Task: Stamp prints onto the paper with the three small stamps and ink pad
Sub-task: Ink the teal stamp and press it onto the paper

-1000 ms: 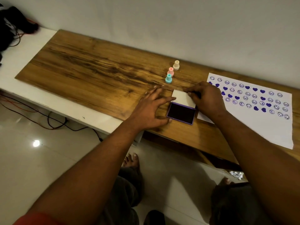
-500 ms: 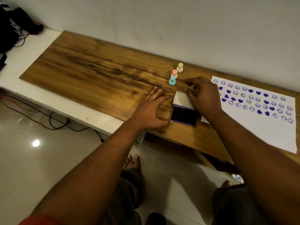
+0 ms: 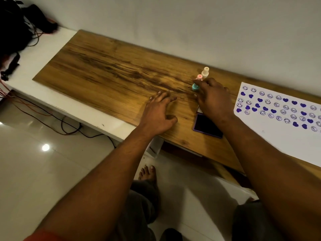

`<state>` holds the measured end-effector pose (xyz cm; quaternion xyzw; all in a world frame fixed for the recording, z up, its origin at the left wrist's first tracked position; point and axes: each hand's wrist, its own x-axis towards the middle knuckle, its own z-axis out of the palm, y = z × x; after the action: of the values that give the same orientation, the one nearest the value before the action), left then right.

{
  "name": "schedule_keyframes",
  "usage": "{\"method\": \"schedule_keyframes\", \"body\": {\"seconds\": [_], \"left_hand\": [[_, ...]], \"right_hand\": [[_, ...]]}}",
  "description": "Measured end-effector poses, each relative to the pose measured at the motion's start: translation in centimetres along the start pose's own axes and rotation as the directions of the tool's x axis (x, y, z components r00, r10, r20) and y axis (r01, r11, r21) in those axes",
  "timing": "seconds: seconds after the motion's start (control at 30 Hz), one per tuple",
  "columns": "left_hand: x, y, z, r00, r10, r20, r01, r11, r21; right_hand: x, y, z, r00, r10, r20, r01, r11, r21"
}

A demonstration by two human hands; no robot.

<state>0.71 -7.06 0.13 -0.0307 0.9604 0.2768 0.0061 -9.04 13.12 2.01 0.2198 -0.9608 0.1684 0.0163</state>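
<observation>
Three small stamps stand in a row on the wooden board: a teal stamp (image 3: 195,87), a pink stamp (image 3: 199,77) and a cream stamp (image 3: 205,72). My right hand (image 3: 212,98) reaches over the open ink pad (image 3: 205,125), its fingertips touching the teal stamp; whether it grips the stamp is not clear. The pad's white lid is mostly hidden under that hand. My left hand (image 3: 159,113) rests flat on the board, fingers spread, left of the pad. The white paper (image 3: 278,136), printed with purple smileys and hearts, lies at the right.
The wooden board (image 3: 107,73) lies on a white bench (image 3: 52,42) against a wall. Black gear and red cables (image 3: 15,28) sit at the far left. Cables trail on the tiled floor below. My bare foot (image 3: 147,172) is under the bench edge.
My right hand has left the ink pad lid and moved up to the teal stamp. My left hand has slid left, away from the pad.
</observation>
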Motion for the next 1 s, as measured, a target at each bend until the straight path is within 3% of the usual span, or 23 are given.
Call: {"method": "schedule_keyframes", "body": {"seconds": [0.17,0.67,1.0], "left_hand": [[-0.2,-0.5,-0.1,1.000,-0.016,0.002,0.016,1.000,-0.007],[-0.3,-0.9,-0.3,0.999,-0.031,0.019,0.031,0.999,0.017],[0.6,-0.4,0.4,0.998,-0.047,-0.043,0.049,0.998,0.042]], "right_hand": [[0.1,-0.9,0.1,0.999,-0.004,-0.047,0.001,0.998,-0.058],[2.1,-2.2,0.9,0.991,0.015,-0.134,-0.008,0.998,0.054],[-2.2,-3.9,0.2,0.962,-0.274,-0.010,0.275,0.961,0.013]]}}
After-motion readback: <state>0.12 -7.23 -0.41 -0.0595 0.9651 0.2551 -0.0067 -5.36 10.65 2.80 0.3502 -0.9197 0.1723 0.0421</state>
